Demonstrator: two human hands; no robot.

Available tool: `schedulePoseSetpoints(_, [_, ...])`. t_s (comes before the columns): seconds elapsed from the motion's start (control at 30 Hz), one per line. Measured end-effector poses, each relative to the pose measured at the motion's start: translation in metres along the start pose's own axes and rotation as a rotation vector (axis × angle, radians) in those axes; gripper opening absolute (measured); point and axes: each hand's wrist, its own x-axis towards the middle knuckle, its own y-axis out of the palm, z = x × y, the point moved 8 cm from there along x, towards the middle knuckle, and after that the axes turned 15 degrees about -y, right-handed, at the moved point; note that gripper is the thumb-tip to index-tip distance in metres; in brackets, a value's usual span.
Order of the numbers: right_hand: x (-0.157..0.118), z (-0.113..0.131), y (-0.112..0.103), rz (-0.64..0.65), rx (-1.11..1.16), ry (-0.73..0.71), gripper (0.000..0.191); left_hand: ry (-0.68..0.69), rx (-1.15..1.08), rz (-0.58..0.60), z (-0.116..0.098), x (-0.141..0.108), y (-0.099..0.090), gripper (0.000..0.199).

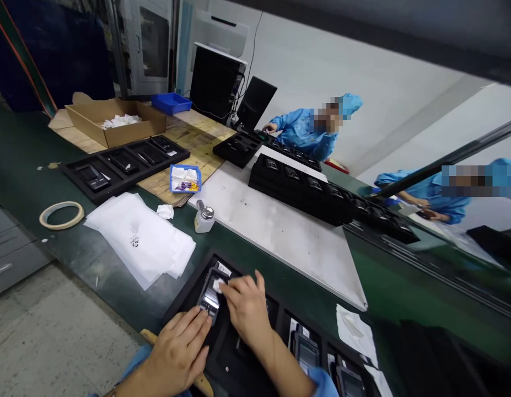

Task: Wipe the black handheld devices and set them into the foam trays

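A black handheld electronic device with a shiny screen lies in a slot of a black foam tray at the bottom of the view. My left hand presses its fingers against the device's lower edge and steadies it. My right hand pinches a small white wipe against the upper part of the screen. Part of the device is hidden under my fingers. Similar devices sit in neighbouring slots to the right. A wooden strip shows beneath my left hand.
A solvent bottle with a metal pump, white sheets, a tape roll and black device trays lie on the green bench. A white board holds more trays. Two co-workers in blue gowns work further away.
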Motion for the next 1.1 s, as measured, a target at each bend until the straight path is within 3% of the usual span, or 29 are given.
schedulePoseSetpoints(0.13, [0.004, 0.023, 0.012, 0.046, 0.056, -0.048, 0.026, 0.017, -0.015, 0.003, -0.001, 0.002, 0.002, 0.037])
schedulePoseSetpoints(0.27, [0.026, 0.001, 0.011, 0.033, 0.0, -0.032, 0.024, 0.003, -0.019, 0.008, 0.0, 0.003, 0.003, 0.037])
schedulePoseSetpoints(0.37, [0.011, -0.008, 0.001, -0.015, -0.016, 0.014, 0.024, -0.025, -0.042, -0.006, 0.002, 0.002, 0.003, 0.037])
schedulePoseSetpoints(0.47, [-0.011, 0.014, 0.0, -0.009, 0.03, 0.006, 0.026, -0.016, -0.047, -0.017, 0.001, 0.001, 0.003, 0.036])
schedulePoseSetpoints(0.57, [-0.004, 0.031, 0.013, 0.057, 0.068, -0.016, 0.024, -0.005, -0.032, -0.021, 0.0, 0.001, 0.003, 0.034])
schedulePoseSetpoints(0.73, [0.033, -0.003, 0.017, 0.112, 0.03, -0.011, 0.026, -0.006, -0.015, 0.007, -0.001, 0.003, 0.004, 0.037])
schedulePoseSetpoints(0.83, [0.021, -0.015, 0.005, 0.062, -0.005, 0.032, 0.026, -0.012, -0.013, 0.004, -0.001, 0.002, 0.004, 0.037])
schedulePoseSetpoints(0.97, [-0.005, 0.007, 0.0, 0.007, 0.067, 0.008, 0.025, -0.018, -0.022, -0.001, -0.001, 0.0, 0.004, 0.037])
schedulePoseSetpoints(1.1, [0.005, 0.012, 0.007, 0.034, 0.075, 0.039, 0.024, -0.008, -0.021, 0.007, 0.0, 0.0, 0.006, 0.038])
